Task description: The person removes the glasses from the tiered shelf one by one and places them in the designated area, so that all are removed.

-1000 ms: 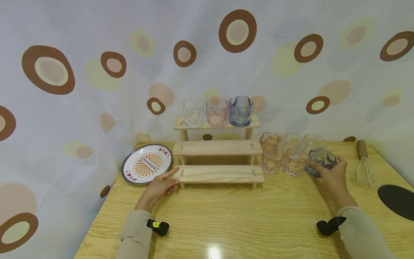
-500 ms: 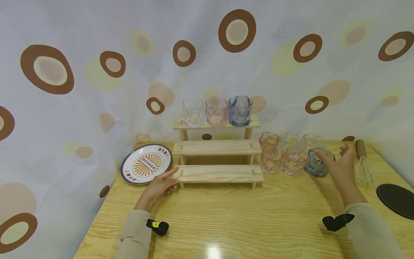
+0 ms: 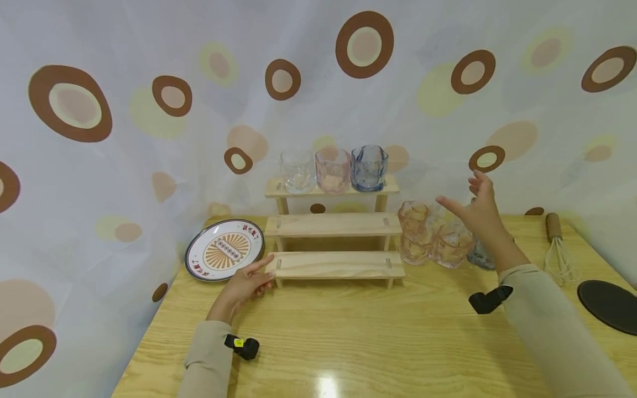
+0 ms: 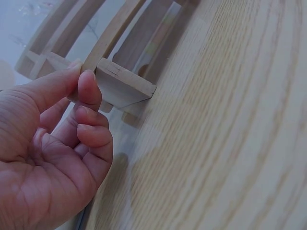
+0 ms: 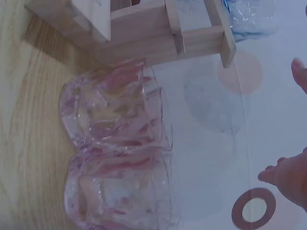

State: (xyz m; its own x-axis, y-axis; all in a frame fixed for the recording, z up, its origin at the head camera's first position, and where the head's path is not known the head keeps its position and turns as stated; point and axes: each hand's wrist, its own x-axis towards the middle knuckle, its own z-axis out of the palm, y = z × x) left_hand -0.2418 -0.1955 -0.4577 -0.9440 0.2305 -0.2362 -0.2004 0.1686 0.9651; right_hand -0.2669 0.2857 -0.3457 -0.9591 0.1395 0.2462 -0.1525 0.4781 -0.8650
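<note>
The left hand (image 3: pixel 247 284) rests on the wooden bench (image 3: pixel 348 337) at the near-left corner of a three-step wooden rack (image 3: pixel 334 265). In the left wrist view its thumb and forefinger pinch the end of the lowest step (image 4: pixel 125 85), with the other fingers curled loosely underneath. Just beyond this hand, to its left, lies a round patterned plate (image 3: pixel 225 249).

The right hand (image 3: pixel 479 210) is raised in the air with the fingers spread and straight — it holds nothing. It hovers above a cluster of glasses standing on the bench beside the right end of the rack: two pink glasses (image 3: pixel 415 229) lie to its left, and a grey-blue glass (image 3: pixel 480 256) sits right below its wrist, partly hidden by the arm. In the right wrist view the two pink glasses (image 5: pixel 120 158) fill the frame, touching each other, next to the rack's side post, and only the fingertips show at the right edge.

On the rack's top step, far from both hands, stand three glasses in a row — clear (image 3: pixel 297 170), pink (image 3: pixel 332 169) and blue (image 3: pixel 369 167). The two lower steps are bare. To the right of the right hand lie a wire whisk (image 3: pixel 558 251) with a wooden handle and, nearer the bench edge, a dark round mat (image 3: pixel 608 305). A spotted cloth (image 3: pixel 149 110) hangs behind everything.
</note>
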